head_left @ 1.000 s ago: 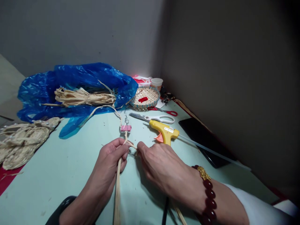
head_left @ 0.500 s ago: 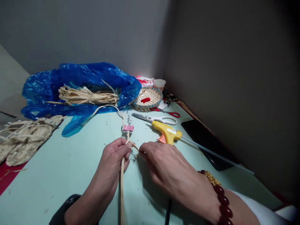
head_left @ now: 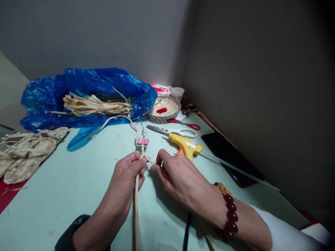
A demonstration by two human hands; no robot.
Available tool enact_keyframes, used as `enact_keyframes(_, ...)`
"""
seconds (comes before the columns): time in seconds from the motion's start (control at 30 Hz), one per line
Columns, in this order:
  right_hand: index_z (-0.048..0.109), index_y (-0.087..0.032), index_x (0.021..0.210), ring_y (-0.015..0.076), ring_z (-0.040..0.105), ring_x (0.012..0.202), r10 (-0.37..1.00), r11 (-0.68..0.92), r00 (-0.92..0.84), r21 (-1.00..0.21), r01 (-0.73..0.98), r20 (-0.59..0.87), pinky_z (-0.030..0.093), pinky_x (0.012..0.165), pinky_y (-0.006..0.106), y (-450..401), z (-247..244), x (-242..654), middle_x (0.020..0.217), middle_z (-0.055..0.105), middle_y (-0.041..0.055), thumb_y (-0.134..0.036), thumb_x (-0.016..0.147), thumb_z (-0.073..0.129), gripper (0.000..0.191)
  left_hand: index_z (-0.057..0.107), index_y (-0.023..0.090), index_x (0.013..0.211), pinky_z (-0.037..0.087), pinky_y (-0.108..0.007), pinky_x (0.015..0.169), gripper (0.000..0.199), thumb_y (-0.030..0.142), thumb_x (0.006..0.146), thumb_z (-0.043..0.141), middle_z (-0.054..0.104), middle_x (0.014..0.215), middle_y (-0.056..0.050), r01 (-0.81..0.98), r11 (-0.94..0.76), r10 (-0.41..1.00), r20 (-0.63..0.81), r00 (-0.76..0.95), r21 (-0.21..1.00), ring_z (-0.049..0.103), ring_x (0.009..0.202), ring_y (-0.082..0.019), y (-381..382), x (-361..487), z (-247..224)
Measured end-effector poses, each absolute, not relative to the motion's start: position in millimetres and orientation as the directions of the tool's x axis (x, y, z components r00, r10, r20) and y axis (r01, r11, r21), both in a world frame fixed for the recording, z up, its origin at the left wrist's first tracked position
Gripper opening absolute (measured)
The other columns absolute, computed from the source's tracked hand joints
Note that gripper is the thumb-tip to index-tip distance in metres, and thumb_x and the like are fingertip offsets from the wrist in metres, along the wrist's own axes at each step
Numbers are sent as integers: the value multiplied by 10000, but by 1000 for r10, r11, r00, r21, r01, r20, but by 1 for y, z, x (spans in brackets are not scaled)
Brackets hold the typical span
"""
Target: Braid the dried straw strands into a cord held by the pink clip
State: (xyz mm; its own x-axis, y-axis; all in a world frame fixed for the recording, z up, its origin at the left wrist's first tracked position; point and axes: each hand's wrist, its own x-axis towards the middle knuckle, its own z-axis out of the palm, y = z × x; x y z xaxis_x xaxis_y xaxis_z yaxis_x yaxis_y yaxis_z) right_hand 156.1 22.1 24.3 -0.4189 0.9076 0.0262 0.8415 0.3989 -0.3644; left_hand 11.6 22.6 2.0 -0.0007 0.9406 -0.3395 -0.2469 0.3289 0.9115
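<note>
A pink binder clip (head_left: pixel 142 141) sits on the table and grips the upper end of some pale raffia strands (head_left: pixel 136 212). Just below the clip my left hand (head_left: pixel 131 169) pinches the strands between thumb and fingers, and their long tail hangs down toward the table's near edge. A short twisted raffia strand (head_left: pixel 149 159) runs from that pinch across to my right hand (head_left: pixel 180 177), whose thumb and bent index finger are closed on its end. More loose raffia (head_left: pixel 208 238) shows beneath my right wrist.
Behind lies a blue plastic bag (head_left: pixel 112 78) with a raffia bundle (head_left: pixel 96 105). A round woven basket (head_left: pixel 170 106), white scissors (head_left: pixel 184 132), red scissors (head_left: pixel 192 126), a yellow glue gun (head_left: pixel 187 145) and a black tablet-like slab (head_left: pixel 232 160) lie right. Woven raffia pieces (head_left: pixel 31 150) are at left.
My right hand has turned and shifted slightly left, its index finger now raised and bent. The strand between the hands looks more twisted. My left hand keeps its pinch in place.
</note>
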Motion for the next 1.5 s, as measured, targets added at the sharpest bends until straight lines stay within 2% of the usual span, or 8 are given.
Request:
enact_keyframes(0.17,501,-189,784,127,419,483,898,431,-428,-404,806,104,276,529,260,19,28,158,557,505,-17,-282,937,426,194,497,177,638,234,-121,376,178,224,745,630,408,515,90,-251,332,939,-345,-6,909,303,410,-25,22,12,2)
enact_keyframes(0.33,540,-205,934,128,502,524,864,501,-449,-453,737,226,262,530,255,11,20,151,659,623,-4,-299,964,387,182,499,171,616,253,-116,385,189,215,722,649,434,503,87,-284,315,944,-329,-2,905,326,419,-22,22,12,2)
enact_keyframes(0.43,565,-209,967,132,489,495,859,509,-475,-401,761,189,221,517,270,11,15,148,644,639,7,-289,954,386,196,510,166,621,232,-123,372,187,219,711,665,445,494,85,-305,327,941,-337,19,894,323,398,-18,22,10,2)
enact_keyframes(0.67,573,-183,755,115,376,429,891,453,-428,-239,859,151,147,498,294,19,17,153,544,580,19,-229,880,415,206,480,173,624,172,-146,366,219,250,767,629,420,513,86,-228,343,938,-347,25,911,299,371,-17,22,9,1)
enact_keyframes(0.8,564,-188,728,113,356,422,892,451,-427,-229,863,150,133,488,292,22,21,156,529,561,10,-216,816,464,136,495,173,642,177,-149,375,205,257,785,615,430,525,82,-179,321,947,-321,31,930,302,383,-20,22,10,0)
enact_keyframes(0.97,551,-185,672,118,400,429,896,441,-420,-199,875,143,138,489,296,26,21,158,527,577,20,-207,792,475,144,510,166,636,200,-139,375,213,272,766,642,437,515,81,-153,328,944,-326,43,932,295,385,-17,23,11,2)
enact_keyframes(1.23,575,-175,704,126,465,446,889,457,-441,-189,869,124,142,489,294,30,22,157,552,605,33,-214,812,482,148,544,166,686,194,-138,372,185,291,766,655,453,527,82,-131,313,950,-310,46,941,298,375,-15,25,10,0)
enact_keyframes(1.5,552,-172,666,150,492,438,871,489,-473,-162,857,132,139,486,308,29,20,156,548,604,48,-244,873,432,250,526,168,657,225,-130,386,210,287,793,632,439,538,82,-133,292,956,-291,21,947,321,403,-23,22,10,0)
